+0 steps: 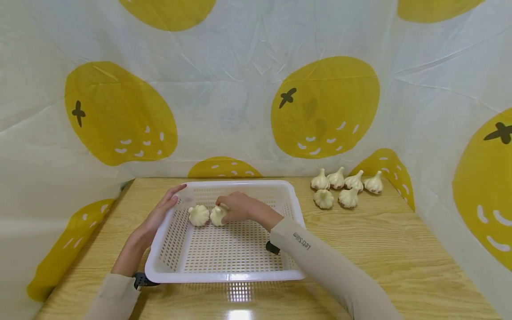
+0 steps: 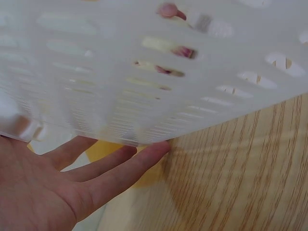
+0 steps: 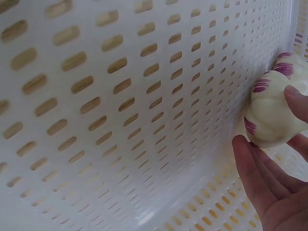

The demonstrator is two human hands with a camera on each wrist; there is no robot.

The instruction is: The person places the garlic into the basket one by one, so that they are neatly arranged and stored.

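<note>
A white perforated plastic basket (image 1: 236,277) stands on the wooden table, with two garlic bulbs inside near its left side. My right hand (image 1: 240,207) reaches into it and holds one garlic bulb (image 1: 218,215) between thumb and fingers. Purple streaks mark that bulb (image 3: 272,113) in the right wrist view, close to the basket floor. The other garlic bulb (image 1: 198,215) sits just left of it. Along the basket's left side, my left hand (image 1: 157,218) lies against the outside and rim. Its fingers (image 2: 113,175) are stretched out, fingertips touching the basket in the left wrist view.
Several garlic bulbs (image 1: 349,198) stand in two rows on the table (image 1: 360,249), right of the basket at the back. A cloth (image 1: 224,102) printed with yellow fruit hangs behind the table and along both sides.
</note>
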